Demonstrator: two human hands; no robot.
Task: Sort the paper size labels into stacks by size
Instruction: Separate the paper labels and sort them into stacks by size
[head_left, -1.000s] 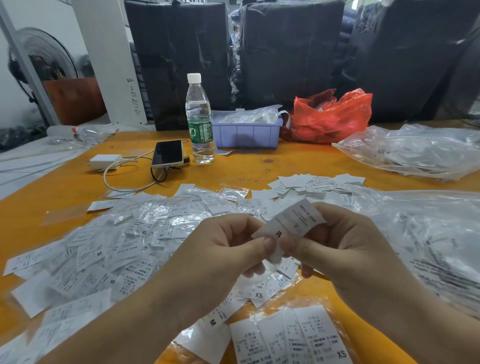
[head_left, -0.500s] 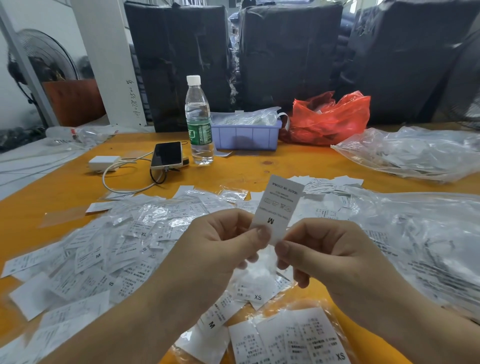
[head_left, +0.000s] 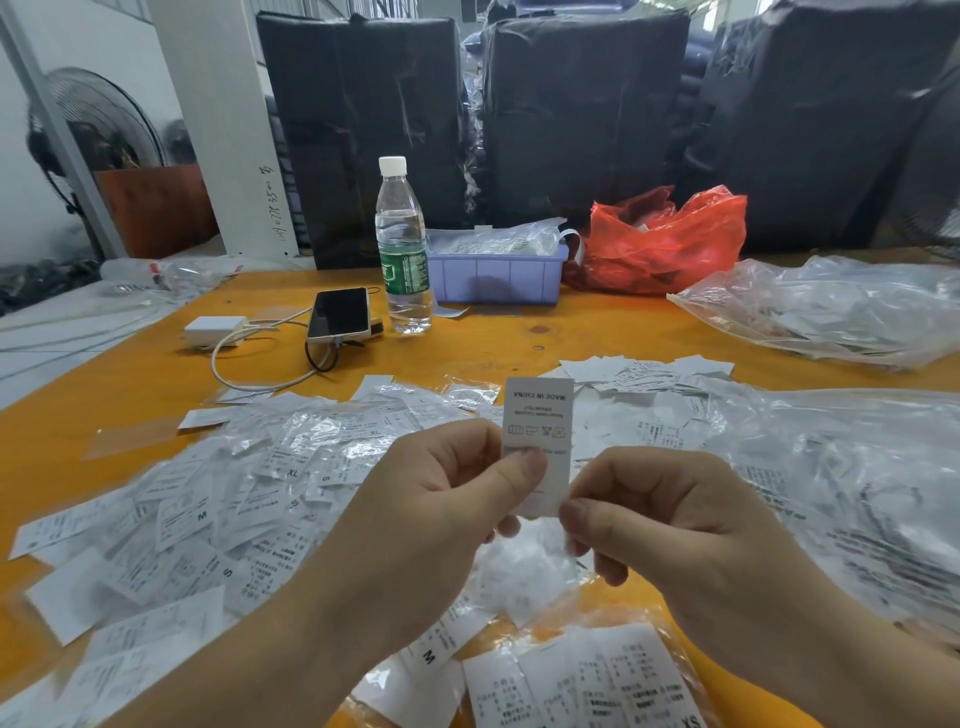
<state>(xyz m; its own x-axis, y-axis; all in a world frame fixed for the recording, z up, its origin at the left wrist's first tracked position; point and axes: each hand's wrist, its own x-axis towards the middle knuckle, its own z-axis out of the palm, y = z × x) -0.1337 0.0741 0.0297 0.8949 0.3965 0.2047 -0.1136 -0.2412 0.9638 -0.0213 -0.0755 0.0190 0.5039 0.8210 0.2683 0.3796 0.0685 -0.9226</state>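
We're pinching one label (head_left: 539, 441) upright between left hand (head_left: 447, 514) and right hand (head_left: 670, 525), checking its size; next it's probably going onto its matching stack.

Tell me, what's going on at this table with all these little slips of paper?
A person is sorting paper size labels. Both hands hold one label upright: the left hand pinches it with the thumb, and the right hand pinches its lower edge. Its print, "MADE IN CHINA", reads upside down. A big loose pile of labels marked S, M and XL covers the orange table, still unsorted.
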